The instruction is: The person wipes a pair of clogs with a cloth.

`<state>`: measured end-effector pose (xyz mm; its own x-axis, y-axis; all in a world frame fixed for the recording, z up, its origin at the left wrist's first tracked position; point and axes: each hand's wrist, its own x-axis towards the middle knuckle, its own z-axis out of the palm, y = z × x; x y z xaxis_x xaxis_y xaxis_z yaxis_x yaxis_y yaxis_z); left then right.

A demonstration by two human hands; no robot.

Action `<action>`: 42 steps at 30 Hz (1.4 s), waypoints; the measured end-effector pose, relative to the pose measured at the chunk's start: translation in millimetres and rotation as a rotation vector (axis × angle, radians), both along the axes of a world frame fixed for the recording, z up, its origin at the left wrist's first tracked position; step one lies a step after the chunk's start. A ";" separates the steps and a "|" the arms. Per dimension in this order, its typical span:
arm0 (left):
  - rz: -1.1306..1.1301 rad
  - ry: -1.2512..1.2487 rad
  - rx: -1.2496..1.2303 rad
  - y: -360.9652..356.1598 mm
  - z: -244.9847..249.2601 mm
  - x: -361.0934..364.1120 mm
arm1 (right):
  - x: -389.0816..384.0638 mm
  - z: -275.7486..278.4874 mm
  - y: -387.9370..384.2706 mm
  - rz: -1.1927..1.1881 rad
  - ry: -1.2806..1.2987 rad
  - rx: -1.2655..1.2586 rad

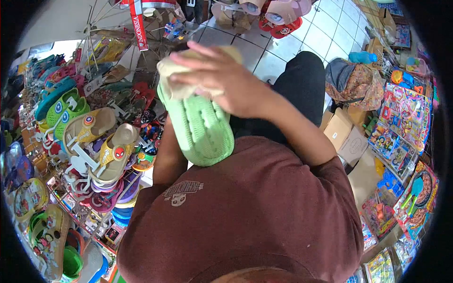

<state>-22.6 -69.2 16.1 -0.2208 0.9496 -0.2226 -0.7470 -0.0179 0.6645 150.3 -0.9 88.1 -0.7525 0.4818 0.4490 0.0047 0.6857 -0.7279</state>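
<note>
A light green sandal [206, 129] with a dimpled, grooved footbed is held up before my chest, its rounded end toward me. My right hand [212, 78] reaches across from the right and presses a cream cloth [171, 70] on the sandal's far part, fingers stretched over it. The cloth covers that end. My left forearm [169, 162] runs up behind the sandal, which rests on my left hand; those fingers are hidden.
Sandals hang on a rack at left, including tan ones [113, 158] and green clogs [66, 113]. Pink sandals [283, 12] are ahead above the tiled floor [245, 52]. Cardboard boxes [342, 134], a floral cloth bundle [361, 89] and packaged toys [406, 118] are at right.
</note>
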 end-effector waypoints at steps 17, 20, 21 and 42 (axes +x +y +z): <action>-0.041 0.142 0.245 10.4 -27.1 -17.5 | 63.1 40.2 -6.4 0.077 -0.003 -0.445; -0.046 0.186 0.090 13.6 -31.2 -8.6 | 29.8 22.0 2.7 -0.057 0.058 -0.201; -0.049 0.178 0.070 14.3 -29.6 -5.1 | 18.7 12.8 1.8 -0.074 0.088 -0.104; -0.103 0.232 -0.047 21.6 -15.6 15.9 | 1.7 -2.7 1.6 -0.167 0.049 0.156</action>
